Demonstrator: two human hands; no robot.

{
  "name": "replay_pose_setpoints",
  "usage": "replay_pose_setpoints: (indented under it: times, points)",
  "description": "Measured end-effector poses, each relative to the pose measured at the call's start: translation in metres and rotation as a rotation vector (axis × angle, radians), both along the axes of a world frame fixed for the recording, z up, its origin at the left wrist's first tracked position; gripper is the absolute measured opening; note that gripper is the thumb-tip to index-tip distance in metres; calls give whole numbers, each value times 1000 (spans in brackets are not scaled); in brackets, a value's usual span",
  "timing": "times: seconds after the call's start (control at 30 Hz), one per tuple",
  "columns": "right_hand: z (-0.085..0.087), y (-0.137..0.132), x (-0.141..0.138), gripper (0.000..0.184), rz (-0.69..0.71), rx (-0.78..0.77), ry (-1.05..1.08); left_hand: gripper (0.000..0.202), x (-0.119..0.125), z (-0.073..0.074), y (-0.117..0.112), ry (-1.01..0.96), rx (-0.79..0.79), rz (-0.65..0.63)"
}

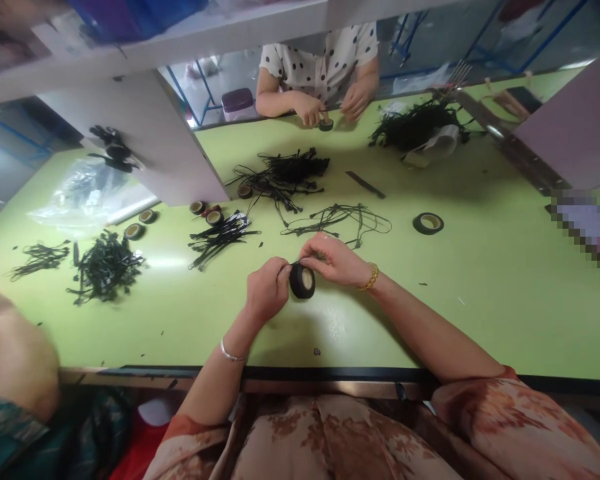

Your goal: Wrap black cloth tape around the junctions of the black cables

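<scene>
A roll of black tape (297, 287) hangs just above the table between my two hands, its pale core facing right. My left hand (267, 290) is closed, with thumb and fingers pinched at the roll's upper left edge. From the upper right, my right hand (337, 260) pinches a thin black cable (295, 262) that spans the short gap between both hands above the roll. My fingers partly hide where cable and tape meet. Beyond my hands lie several loose looped black cables (330, 223). Another black tape roll (429, 223) rests flat to the right.
Black cable bundles (223, 240) and small tape rolls (147, 217) lie left on the green table (370, 333). A white partition (180, 140) stands behind them. Opposite, a co-worker's hands (307, 109) handle tape. Another person's arm (15, 353) is at left. A phone (590, 227) lies right.
</scene>
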State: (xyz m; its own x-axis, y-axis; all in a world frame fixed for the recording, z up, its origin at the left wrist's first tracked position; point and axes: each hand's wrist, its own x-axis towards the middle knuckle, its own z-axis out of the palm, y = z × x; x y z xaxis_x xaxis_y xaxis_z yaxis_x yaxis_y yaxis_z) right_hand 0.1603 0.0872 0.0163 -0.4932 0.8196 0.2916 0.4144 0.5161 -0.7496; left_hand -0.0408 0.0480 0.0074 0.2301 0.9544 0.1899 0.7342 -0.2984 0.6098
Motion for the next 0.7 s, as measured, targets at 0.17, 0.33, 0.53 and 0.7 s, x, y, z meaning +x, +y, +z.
replay_pose_setpoints:
  times: [0.17,0.33,0.53,0.7]
  points:
    - [4,-3,-2,20,25,-188,66,14,-3,5,1,-76,22,-31]
    - [10,-4,-4,38,80,-426,77,17,-3,2,1,-10,70,-68]
    - [13,-5,-6,49,-3,-557,-20,24,0,-3,-1,112,107,-127]
    - [12,-10,-12,42,-145,-462,47,26,3,-7,-2,208,137,-93]
